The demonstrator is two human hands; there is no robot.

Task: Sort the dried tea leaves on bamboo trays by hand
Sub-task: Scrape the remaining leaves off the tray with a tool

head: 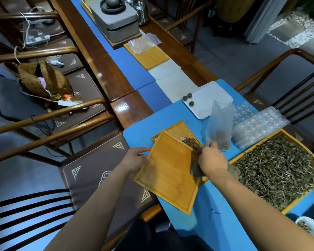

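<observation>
My left hand (134, 160) grips the left edge of an empty bamboo tray (169, 171), which is tilted above the blue mat. Its far corner overlaps a second small bamboo tray (178, 130) that holds a small pile of dried tea leaves (190, 142). My right hand (213, 160) is closed on the bottom of a clear plastic bag (219, 127), which stands upright with some tea in it; a dark blurred thing under the wrist is unclear. A large bamboo tray (257, 147) full of dried tea leaves (279, 169) lies to the right.
A white tray (212, 100) with three small tea balls sits beyond the bag, beside clear plastic blister packs (257, 124). A white bowl (312, 229) with leaves is at bottom right. Wooden chairs flank the long table; a grey tea set and another bamboo tray (152, 57) lie farther off.
</observation>
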